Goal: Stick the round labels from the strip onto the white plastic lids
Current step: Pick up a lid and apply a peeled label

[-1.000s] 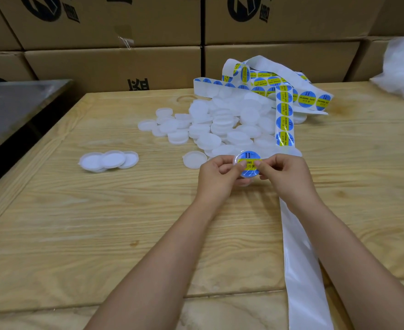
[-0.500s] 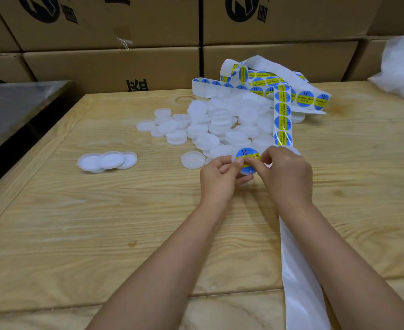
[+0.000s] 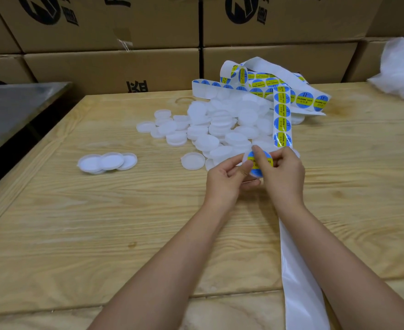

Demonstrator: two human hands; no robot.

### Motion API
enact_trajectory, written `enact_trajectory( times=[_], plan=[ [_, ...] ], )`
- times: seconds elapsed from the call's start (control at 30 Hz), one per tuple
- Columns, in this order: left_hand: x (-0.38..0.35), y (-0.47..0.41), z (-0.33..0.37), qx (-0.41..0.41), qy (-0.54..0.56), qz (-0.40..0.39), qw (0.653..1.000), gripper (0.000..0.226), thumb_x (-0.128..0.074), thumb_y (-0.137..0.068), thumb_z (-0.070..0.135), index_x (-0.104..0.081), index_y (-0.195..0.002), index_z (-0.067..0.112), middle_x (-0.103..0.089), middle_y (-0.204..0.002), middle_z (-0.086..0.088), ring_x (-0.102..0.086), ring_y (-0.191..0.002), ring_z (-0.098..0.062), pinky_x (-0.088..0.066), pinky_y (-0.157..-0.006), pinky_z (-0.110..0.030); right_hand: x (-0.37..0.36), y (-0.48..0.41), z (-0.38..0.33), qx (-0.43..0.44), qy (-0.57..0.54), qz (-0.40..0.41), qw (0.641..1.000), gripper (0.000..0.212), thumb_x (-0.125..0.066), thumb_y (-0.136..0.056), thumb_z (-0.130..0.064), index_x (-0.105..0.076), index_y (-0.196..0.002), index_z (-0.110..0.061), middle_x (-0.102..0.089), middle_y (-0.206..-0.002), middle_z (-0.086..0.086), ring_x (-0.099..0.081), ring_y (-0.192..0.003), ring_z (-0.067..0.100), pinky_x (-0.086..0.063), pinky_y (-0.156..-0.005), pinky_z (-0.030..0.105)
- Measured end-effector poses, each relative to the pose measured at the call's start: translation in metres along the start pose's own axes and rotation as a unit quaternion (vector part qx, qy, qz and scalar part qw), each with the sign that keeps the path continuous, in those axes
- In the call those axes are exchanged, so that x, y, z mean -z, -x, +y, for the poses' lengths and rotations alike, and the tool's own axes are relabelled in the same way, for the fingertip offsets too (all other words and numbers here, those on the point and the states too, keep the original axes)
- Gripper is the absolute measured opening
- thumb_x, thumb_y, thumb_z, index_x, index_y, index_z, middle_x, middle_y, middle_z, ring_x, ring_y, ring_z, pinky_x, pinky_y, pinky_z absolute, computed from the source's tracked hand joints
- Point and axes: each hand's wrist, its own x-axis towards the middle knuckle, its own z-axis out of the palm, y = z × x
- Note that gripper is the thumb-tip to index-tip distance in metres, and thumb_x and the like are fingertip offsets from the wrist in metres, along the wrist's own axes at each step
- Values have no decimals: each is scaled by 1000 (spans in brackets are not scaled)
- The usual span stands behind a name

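label on, right forefinger now rubbing it down

holds one lid just above the table in the left hand, with thumb and curled fingers round its near rim. pinches the same lid with the right hand, with the forefinger laid across the blue-and-yellow label and the thumb hidden behind.

differs from a second ago: then gripped the lid by its edges from both sides, with the label bare to the camera; now covers part of the label with the right fingers and carries the lid a little farther from the body, just beside the lowest sticker on the strip. reads as smoothing rather than placing, so counts this lid as nearly finished.

leaves the pile of bare lids behind the hands and three more lids well apart to the left; cannot tell whether those carry labels underneath. trails the spent backing under the right forearm toward the near edge.

judges the task far from done; next calls for setting this lid aside and peeling another label
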Motion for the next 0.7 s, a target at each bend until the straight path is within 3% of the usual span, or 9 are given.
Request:
enact_trajectory(
  times=[0.07, 0.17, 0.27, 0.43, 0.53, 0.6, 0.7],
  plan=[
    [1, -1, 1, -13, 1, 5, 1000, 11, -62, -87, 12, -69, -93, 18, -72, -71, -2, -68, -65, -13, -56, -61, -25, -3, 2, 2, -28, -25, -49, 998, 38, -72, -73, -50, -50, -75, -19, -56, -65, -5, -53, -56, -2, -43, -55, 12],
    [3, -1, 2, -21, 15, 16, 1000, 22, -66, -79, 23, -69, -99, 13, -72, -77, -7, -69, -73, -19, -57, -63, -29, -4, 4, 2, -58, -85, -130, 986, 37, -75, -72, -46, -49, -86, -23, -64, -83, 0, -65, -80, 16, -55, -73, 36],
    [7, -2, 2, 2, 44, 37, 998, 29, -62, -84, 20, -64, -109, 5, -72, -80, -6, -69, -76, -22, -59, -67, -30, 0, 5, 2, -27, -107, -188, 976, 31, -74, -77, -36, -49, -93, -26, -67, -93, 2, -67, -86, 16, -54, -73, 31],
    [14, -4, 9, 38, 85, 52, 994, 28, -53, -91, 27, -65, -96, 3, -71, -78, -8, -67, -65, -15, -56, -58, -23, 7, 6, 3, 35, -160, -224, 961, 22, -66, -85, -8, -52, -95, -22, -67, -87, -2, -59, -67, 5, -47, -60, 19],
    [17, -5, 11, 32, 50, 33, 998, 26, -52, -92, 27, -66, -92, 5, -72, -73, -5, -67, -62, -15, -55, -54, -22, 12, 3, 1, 14, -189, -202, 961, 8, -59, -91, -8, -56, -84, -13, -64, -63, -4, -51, -47, 10, -47, -52, 22],
    [18, -5, 11, 25, 21, 18, 999, 25, -52, -93, 27, -67, -91, 7, -72, -72, -3, -68, -61, -15, -54, -53, -21, 14, 0, 2, -2, -189, -181, 965, 18, -55, -93, -11, -55, -75, -8, -55, -47, -3, -47, -39, 13, -46, -47, 24],
    [20, -6, 11, 22, -6, 10, 1000, 23, -54, -92, 26, -68, -89, 8, -72, -72, -4, -68, -61, -15, -53, -53, -21, 13, -1, 2, -26, -186, -158, 969, 26, -59, -92, -16, -53, -68, -7, -48, -39, -3, -41, -33, 13, -41, -40, 24]
  ],
)
